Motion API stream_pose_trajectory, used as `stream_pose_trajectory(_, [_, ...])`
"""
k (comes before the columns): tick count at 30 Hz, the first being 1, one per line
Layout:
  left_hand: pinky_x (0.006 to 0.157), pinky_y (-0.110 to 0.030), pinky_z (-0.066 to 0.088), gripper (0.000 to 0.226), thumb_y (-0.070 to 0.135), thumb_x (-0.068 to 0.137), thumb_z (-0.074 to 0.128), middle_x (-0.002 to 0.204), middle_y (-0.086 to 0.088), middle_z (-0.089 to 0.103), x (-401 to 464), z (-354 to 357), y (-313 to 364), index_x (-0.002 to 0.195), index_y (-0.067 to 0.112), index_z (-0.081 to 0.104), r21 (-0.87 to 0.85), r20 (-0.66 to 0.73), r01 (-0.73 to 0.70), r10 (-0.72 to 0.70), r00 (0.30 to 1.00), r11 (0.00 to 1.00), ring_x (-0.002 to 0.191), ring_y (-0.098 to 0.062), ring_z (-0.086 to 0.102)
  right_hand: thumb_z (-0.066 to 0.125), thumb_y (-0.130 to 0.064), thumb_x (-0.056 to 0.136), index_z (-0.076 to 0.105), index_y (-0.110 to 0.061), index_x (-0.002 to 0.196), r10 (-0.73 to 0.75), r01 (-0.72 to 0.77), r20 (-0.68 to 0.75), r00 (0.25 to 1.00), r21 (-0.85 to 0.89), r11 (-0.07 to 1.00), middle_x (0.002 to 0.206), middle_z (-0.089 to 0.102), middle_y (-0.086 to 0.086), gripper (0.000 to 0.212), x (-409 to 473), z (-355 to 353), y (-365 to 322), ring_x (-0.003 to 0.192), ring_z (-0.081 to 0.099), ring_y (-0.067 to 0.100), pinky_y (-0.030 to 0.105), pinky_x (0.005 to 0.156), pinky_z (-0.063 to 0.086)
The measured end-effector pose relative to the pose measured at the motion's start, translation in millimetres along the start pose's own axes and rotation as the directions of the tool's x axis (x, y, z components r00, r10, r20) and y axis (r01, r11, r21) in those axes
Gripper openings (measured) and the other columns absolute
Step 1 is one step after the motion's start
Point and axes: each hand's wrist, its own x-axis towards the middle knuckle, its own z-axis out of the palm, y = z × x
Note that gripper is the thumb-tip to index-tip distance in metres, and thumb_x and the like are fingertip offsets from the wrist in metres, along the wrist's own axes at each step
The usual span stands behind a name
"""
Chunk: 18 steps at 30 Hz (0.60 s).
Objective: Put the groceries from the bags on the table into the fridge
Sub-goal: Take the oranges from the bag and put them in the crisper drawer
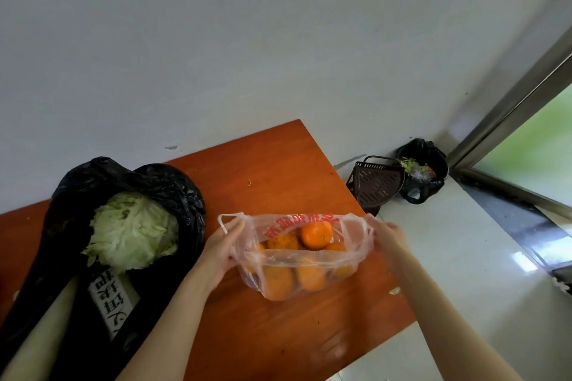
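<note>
Both hands are closed on the clear plastic bag of oranges, which sits on the desk. The left hand pinches the left handle loop; the right hand grips the right rim, and the mouth is stretched open between them.

Judgement: the step in hand is opening this bag to reach the fruit. To do it well, keep the bag's base on the desk, hold the mouth taut, then free one hand to lift the oranges out so that none rolls away.

Left of the left hand lies a black bag with a lettuce showing.

Writing: red print along the clear bag's rim, not legible; a white label with dark Chinese characters on the black bag, not reliably readable.
</note>
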Motion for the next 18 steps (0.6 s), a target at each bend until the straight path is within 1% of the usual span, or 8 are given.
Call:
stream_pose_trajectory(2, [0.071,-0.027,0.053,0.051,0.038,0.084,0.065,0.113,-0.008,0.060,-2.7,3.6,4.7,0.123,0.011,0.048,0.308,-0.305,-0.061,0.160,0.939,0.949,0.097,-0.020,0.060,0.058,-0.030,0.090,0.057,0.002,0.115,-0.263,0.161,-0.254,0.931,-0.361,0.919,0.111,0.059,0.016,0.041,-1.2,-0.1,-3.5,0.098,0.058,0.026,0.034,0.082,0.045])
stream_pose_trajectory(4, [0.090,-0.032,0.045,0.056,0.034,0.085,0.064,0.125,-0.010,0.052,-5.6,8.3,5.1,0.130,0.009,0.043,0.650,-0.417,-0.114,0.478,0.773,0.751,0.113,-0.024,0.051,0.058,-0.024,0.090,0.061,-0.006,0.111,-0.547,0.406,-0.201,0.812,-0.478,0.779,0.114,0.057,0.011,0.027,-15.8,10.5,-9.6,0.099,0.055,0.021,0.028,0.082,0.042])
stream_pose_trajectory(6, [0.096,-0.030,0.037,0.038,0.023,0.087,0.060,0.122,-0.008,0.053,-13.9,20.7,6.6,0.122,0.010,0.052,0.876,-0.232,-0.204,0.751,0.618,0.438,0.117,-0.023,0.046,0.056,-0.022,0.092,0.063,-0.012,0.105,-0.687,0.588,0.067,0.724,-0.580,0.564,0.110,0.057,0.003,0.019,-27.8,27.4,-10.9,0.093,0.053,0.012,0.027,0.084,0.046])
stream_pose_trajectory(7, [0.096,-0.028,0.035,0.028,0.019,0.089,0.057,0.117,-0.005,0.055,-16.4,28.6,7.0,0.116,0.012,0.058,0.922,-0.075,-0.259,0.790,0.608,0.287,0.114,-0.020,0.046,0.053,-0.023,0.093,0.063,-0.014,0.105,-0.681,0.639,0.220,0.699,-0.620,0.456,0.109,0.056,0.000,0.019,-31.4,35.8,-9.5,0.092,0.052,0.009,0.026,0.086,0.046])
stream_pose_trajectory(9, [0.102,-0.028,0.034,0.023,0.017,0.093,0.049,0.114,0.005,0.058,-19.8,47.0,6.8,0.112,0.019,0.062,0.911,0.243,-0.403,0.675,0.697,0.089,0.113,-0.011,0.048,0.047,-0.026,0.096,0.061,-0.018,0.111,-0.611,0.694,0.444,0.656,-0.674,0.255,0.112,0.056,-0.003,0.023,-35.1,51.1,-7.2,0.096,0.051,0.008,0.024,0.091,0.043])
stream_pose_trajectory(11, [0.109,-0.032,0.028,0.026,0.019,0.096,0.044,0.121,0.011,0.058,-12.2,57.7,0.5,0.116,0.025,0.060,0.879,0.440,-0.475,0.472,0.764,-0.050,0.118,-0.007,0.046,0.044,-0.025,0.096,0.052,-0.020,0.126,-0.539,0.707,0.539,0.647,-0.689,0.159,0.130,0.052,-0.001,0.032,-31.1,61.6,-5.6,0.117,0.048,0.016,0.027,0.099,0.036])
stream_pose_trajectory(13, [0.110,-0.034,0.027,0.031,0.017,0.095,0.043,0.128,0.009,0.055,1.6,57.0,-3.6,0.123,0.025,0.055,0.882,0.470,-0.451,0.350,0.810,-0.139,0.122,-0.010,0.043,0.044,-0.022,0.094,0.040,-0.020,0.137,-0.463,0.688,0.567,0.682,-0.711,0.142,0.143,0.041,0.004,0.043,-22.1,67.1,-3.5,0.133,0.036,0.024,0.035,0.108,0.030])
stream_pose_trajectory(18, [0.114,-0.045,0.017,0.073,0.033,0.085,0.061,0.151,-0.005,0.024,28.6,38.2,0.0,0.145,0.022,0.023,0.910,0.351,-0.299,0.149,0.924,-0.289,0.141,-0.024,0.015,0.052,-0.028,0.090,0.025,-0.022,0.145,-0.350,0.639,0.612,0.709,-0.768,-0.047,0.150,0.030,0.005,0.061,2.9,70.5,-3.7,0.139,0.026,0.026,0.040,0.113,0.023])
